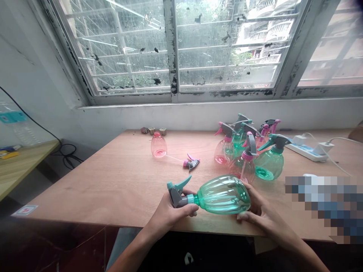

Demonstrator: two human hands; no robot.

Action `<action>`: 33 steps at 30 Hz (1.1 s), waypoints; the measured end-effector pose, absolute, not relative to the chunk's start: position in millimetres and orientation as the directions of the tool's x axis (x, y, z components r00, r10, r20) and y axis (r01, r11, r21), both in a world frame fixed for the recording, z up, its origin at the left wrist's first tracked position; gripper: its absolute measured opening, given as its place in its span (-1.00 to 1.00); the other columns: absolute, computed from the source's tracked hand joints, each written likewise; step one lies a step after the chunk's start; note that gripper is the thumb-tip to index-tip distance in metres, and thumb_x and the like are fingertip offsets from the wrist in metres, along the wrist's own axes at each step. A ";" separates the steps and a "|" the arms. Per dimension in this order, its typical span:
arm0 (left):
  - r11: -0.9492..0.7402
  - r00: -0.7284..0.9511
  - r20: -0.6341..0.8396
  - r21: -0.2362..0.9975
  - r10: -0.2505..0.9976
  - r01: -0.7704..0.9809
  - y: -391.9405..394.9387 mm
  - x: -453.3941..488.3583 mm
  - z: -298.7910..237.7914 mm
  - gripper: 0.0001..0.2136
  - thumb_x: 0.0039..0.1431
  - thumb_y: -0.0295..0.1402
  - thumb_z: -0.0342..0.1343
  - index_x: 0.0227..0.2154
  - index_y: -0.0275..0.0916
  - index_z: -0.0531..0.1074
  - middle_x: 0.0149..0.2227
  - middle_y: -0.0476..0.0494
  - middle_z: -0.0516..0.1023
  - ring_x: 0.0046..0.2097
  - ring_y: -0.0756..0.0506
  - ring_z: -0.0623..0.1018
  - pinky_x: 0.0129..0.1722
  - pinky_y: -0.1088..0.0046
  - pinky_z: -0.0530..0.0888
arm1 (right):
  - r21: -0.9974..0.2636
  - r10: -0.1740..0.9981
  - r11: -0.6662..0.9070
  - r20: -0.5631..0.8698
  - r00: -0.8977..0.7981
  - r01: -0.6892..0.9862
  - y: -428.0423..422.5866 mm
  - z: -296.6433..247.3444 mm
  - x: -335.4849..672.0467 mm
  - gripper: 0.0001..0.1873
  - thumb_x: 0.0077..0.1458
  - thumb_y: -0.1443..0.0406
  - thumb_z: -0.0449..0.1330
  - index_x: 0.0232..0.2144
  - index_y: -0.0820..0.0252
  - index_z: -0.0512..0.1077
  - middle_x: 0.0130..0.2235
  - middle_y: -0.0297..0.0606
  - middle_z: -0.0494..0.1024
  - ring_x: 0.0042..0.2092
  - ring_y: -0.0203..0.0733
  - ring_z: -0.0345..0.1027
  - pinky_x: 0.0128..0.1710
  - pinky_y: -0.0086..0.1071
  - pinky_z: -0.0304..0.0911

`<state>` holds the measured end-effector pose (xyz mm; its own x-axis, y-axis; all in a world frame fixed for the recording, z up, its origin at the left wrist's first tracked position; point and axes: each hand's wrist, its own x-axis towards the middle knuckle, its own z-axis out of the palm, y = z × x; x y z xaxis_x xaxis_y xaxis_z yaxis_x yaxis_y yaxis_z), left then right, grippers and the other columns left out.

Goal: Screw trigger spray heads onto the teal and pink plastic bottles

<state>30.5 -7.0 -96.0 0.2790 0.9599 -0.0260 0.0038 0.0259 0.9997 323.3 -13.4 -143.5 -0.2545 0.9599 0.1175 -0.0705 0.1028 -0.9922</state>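
Observation:
A green see-through spray bottle (pixel 222 194) lies sideways in the air between my hands, above the table's front edge. My left hand (pixel 177 211) is closed around its grey and teal spray head (pixel 179 192), at the collar. Its wide base rests in the fingers of my right hand (pixel 256 207). Farther back stands a pink bottle (pixel 159 145) with no head on it. A loose grey and pink spray head (pixel 191 163) lies beside it, its thin tube pointing left toward that bottle.
Several pink and green spray bottles (pixel 268 162) stand grouped at the right. Behind them is a white power strip (pixel 307 151) with plugs and cables. Small square boxes (pixel 152 131) sit by the wall. A side table (pixel 31 162) is at the left. A blurred-out patch covers the right edge.

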 end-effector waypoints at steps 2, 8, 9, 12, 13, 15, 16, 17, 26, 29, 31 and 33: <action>0.023 0.282 -0.024 1.000 0.959 0.008 -6.9 29.9 -96.8 -0.67 0.04 -0.27 0.42 -0.19 -0.32 0.53 -0.46 -0.08 0.65 -0.35 -0.09 0.61 -0.26 0.42 0.51 | -0.994 0.958 0.092 0.104 -0.266 -0.056 -15.4 -142.4 322.8 -0.11 0.12 0.23 0.42 0.40 -0.19 0.14 0.27 -0.16 0.44 -0.27 -0.20 0.51 -0.21 -0.26 0.54; 0.012 0.297 -0.016 1.000 0.955 0.012 -7.2 28.6 -99.7 -0.65 0.04 -0.25 0.42 -0.19 -0.32 0.51 -0.48 -0.07 0.63 -0.39 -0.07 0.59 -0.30 0.42 0.48 | -0.991 0.948 0.135 0.124 -0.293 0.016 -20.4 -140.9 322.9 0.06 0.08 0.17 0.45 0.44 -0.40 -0.05 0.44 -0.20 0.21 -0.22 -0.10 0.57 -0.30 -0.27 0.54; 0.011 0.298 -0.014 1.000 0.955 0.013 -7.4 28.4 -99.5 -0.65 0.04 -0.25 0.42 -0.19 -0.32 0.51 -0.48 -0.07 0.63 -0.40 -0.07 0.59 -0.30 0.42 0.47 | -0.991 0.946 0.135 0.123 -0.301 0.019 -20.6 -141.6 323.0 0.06 0.10 0.16 0.43 0.45 -0.38 -0.08 0.40 -0.18 0.29 -0.22 -0.08 0.57 -0.30 -0.26 0.54; 0.002 0.293 -0.008 1.000 0.956 0.021 -8.1 28.0 -97.7 -0.67 0.04 -0.25 0.42 -0.20 -0.30 0.50 -0.48 -0.08 0.63 -0.38 -0.09 0.60 -0.28 0.39 0.49 | -0.993 0.948 0.109 0.094 -0.304 0.033 -19.8 -143.8 324.0 0.06 0.13 0.17 0.40 0.47 -0.26 -0.11 0.26 -0.14 0.48 -0.21 -0.05 0.58 -0.29 -0.25 0.54; 0.004 0.291 -0.012 1.000 0.957 0.025 -8.5 28.0 -96.8 -0.67 0.04 -0.25 0.41 -0.20 -0.30 0.50 -0.48 -0.08 0.64 -0.38 -0.10 0.61 -0.26 0.38 0.49 | -0.994 0.952 0.100 0.085 -0.295 0.038 -18.9 -144.2 324.6 0.04 0.11 0.18 0.41 0.47 -0.21 -0.06 0.25 -0.13 0.50 -0.16 0.00 0.58 -0.27 -0.24 0.55; 0.023 0.291 -0.033 0.999 0.956 0.036 -9.5 28.2 -94.7 -0.66 0.02 -0.24 0.42 -0.19 -0.29 0.50 -0.48 -0.08 0.65 -0.36 -0.13 0.64 -0.24 0.37 0.51 | -0.993 0.962 0.105 0.089 -0.259 0.049 -16.4 -144.6 326.0 0.01 0.06 0.21 0.43 0.45 -0.15 0.06 0.29 -0.12 0.44 0.07 0.16 0.52 -0.19 -0.23 0.57; 0.037 0.293 -0.048 0.998 0.955 0.042 -10.1 28.3 -93.7 -0.65 0.01 -0.24 0.42 -0.20 -0.28 0.50 -0.48 -0.09 0.66 -0.35 -0.14 0.65 -0.24 0.37 0.51 | -0.992 0.965 0.117 0.101 -0.243 0.050 -15.2 -144.7 326.8 0.00 0.03 0.22 0.44 0.43 -0.15 0.10 0.33 -0.12 0.40 0.18 0.23 0.43 -0.16 -0.22 0.57; 0.050 0.294 -0.062 0.998 0.954 0.047 -10.6 28.6 -92.7 -0.65 0.00 -0.24 0.42 -0.20 -0.28 0.50 -0.46 -0.10 0.67 -0.34 -0.15 0.66 -0.24 0.37 0.51 | -0.991 0.966 0.128 0.115 -0.233 0.045 -14.3 -144.8 327.3 0.02 0.00 0.22 0.45 0.43 -0.15 0.12 0.35 -0.12 0.37 0.26 0.29 0.34 -0.13 -0.21 0.57; 0.012 0.259 -0.014 1.000 0.966 0.008 -8.0 29.6 -98.0 -0.68 0.05 -0.26 0.40 -0.20 -0.29 0.47 -0.46 -0.04 0.62 -0.35 -0.10 0.63 -0.25 0.41 0.51 | -0.989 0.947 0.148 0.146 -0.285 -0.012 -21.2 -143.2 321.4 0.09 0.02 0.22 0.49 0.44 -0.27 0.01 0.44 -0.17 0.20 0.44 0.27 0.02 0.18 -0.04 0.42; 0.008 0.262 -0.010 1.000 0.965 0.008 -7.6 28.8 -100.3 -0.68 0.07 -0.25 0.39 -0.19 -0.29 0.47 -0.46 -0.04 0.62 -0.34 -0.10 0.63 -0.24 0.40 0.51 | -0.985 0.947 0.172 0.166 -0.275 -0.001 -21.0 -141.2 320.3 -0.01 0.12 0.15 0.44 0.44 -0.26 0.01 0.45 -0.18 0.18 0.47 0.21 -0.07 0.26 -0.04 0.33; 0.004 0.273 -0.007 1.000 0.962 0.011 -8.0 28.3 -100.3 -0.69 0.08 -0.25 0.39 -0.19 -0.29 0.48 -0.46 -0.06 0.63 -0.34 -0.11 0.63 -0.23 0.39 0.52 | -0.991 0.951 0.135 0.129 -0.282 0.004 -19.8 -140.5 320.9 -0.06 0.17 0.11 0.39 0.45 -0.21 0.01 0.43 -0.13 0.23 0.46 0.21 -0.03 0.25 -0.05 0.34; 0.000 0.276 -0.003 1.000 0.961 0.012 -8.4 28.2 -99.5 -0.70 0.08 -0.25 0.39 -0.21 -0.29 0.48 -0.45 -0.07 0.64 -0.33 -0.11 0.64 -0.22 0.39 0.52 | -0.995 0.951 0.102 0.100 -0.294 -0.010 -18.7 -140.9 321.9 -0.06 0.16 0.09 0.39 0.44 -0.19 0.03 0.40 -0.11 0.27 0.44 0.23 0.05 0.22 -0.05 0.38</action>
<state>28.2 -8.4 -99.5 0.2762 0.9611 -0.0028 0.0117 -0.0005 0.9999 321.9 -18.7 -140.9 -0.2938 0.9506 0.1002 -0.0099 0.1018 -0.9948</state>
